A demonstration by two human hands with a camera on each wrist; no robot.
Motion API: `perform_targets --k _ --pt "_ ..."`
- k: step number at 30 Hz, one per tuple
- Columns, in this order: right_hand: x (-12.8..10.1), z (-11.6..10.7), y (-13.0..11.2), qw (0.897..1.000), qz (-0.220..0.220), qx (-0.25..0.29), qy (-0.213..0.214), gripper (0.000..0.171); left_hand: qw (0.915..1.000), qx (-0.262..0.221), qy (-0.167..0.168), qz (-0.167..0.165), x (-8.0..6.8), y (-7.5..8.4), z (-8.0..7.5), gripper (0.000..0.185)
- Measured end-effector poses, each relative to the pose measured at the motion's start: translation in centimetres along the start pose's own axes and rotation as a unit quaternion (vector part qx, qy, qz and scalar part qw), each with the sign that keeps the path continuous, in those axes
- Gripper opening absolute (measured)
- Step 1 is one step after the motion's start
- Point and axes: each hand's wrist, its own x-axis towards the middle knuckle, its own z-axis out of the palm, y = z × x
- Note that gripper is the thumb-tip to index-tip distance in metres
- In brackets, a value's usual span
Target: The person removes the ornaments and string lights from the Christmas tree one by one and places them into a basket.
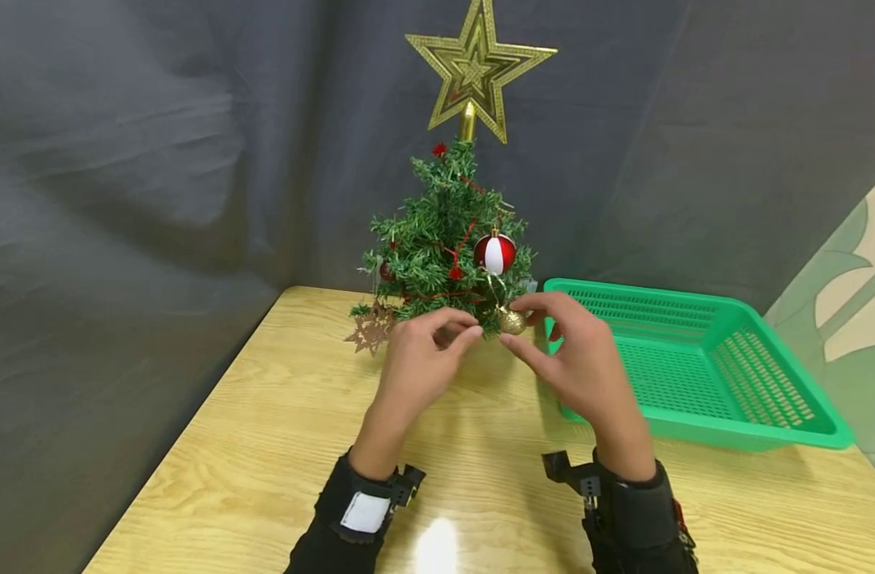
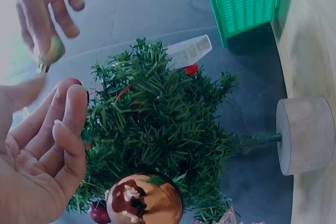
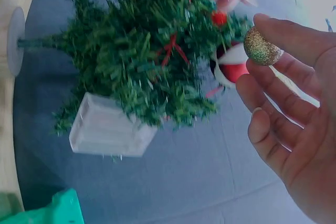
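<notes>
A small green Christmas tree (image 1: 437, 215) stands on the table with a gold star (image 1: 475, 72) on top. My right hand (image 1: 581, 351) pinches a gold glitter bauble (image 3: 261, 48) between thumb and fingertips, at the tree's lower front right. From the bauble a pale string loop (image 1: 496, 281) rises toward a red and white striped bauble (image 1: 494, 253) hanging above it. Just left of the gold bauble is my left hand (image 1: 426, 351), loosely curled before the lower branches; in the left wrist view a gap shows between thumb and fingers, with nothing held.
A green plastic basket (image 1: 767, 437) sits to the right on the wooden table (image 1: 265, 446). A brown star-shaped ornament (image 1: 371, 328) hangs low on the tree's left, and a shiny copper bauble (image 2: 152, 203) nearby. Behind the branches is a clear box (image 3: 105, 127). Dark cloth hangs at the back.
</notes>
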Motion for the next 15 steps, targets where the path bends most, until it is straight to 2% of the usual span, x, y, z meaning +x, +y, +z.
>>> perform_targets --k 3,8,12,15 --pt "-0.1 -0.5 0.7 1.0 0.015 -0.007 0.011 0.039 1.0 0.004 0.007 -0.001 0.0 -0.2 -0.3 0.013" --pt "-0.5 -1.7 2.3 0.997 0.06 -0.023 0.03 0.038 0.9998 -0.011 0.017 0.0 0.1 -0.4 -0.8 0.013" --pt "-1.2 -3.0 4.0 0.991 0.128 -0.033 0.028 0.034 0.9996 -0.015 0.02 -0.013 0.2 -0.6 -1.1 0.015" --pt "-2.0 -4.1 5.6 0.98 0.193 -0.051 0.017 0.035 0.9994 -0.018 0.017 -0.023 0.2 -0.8 -1.2 0.015"
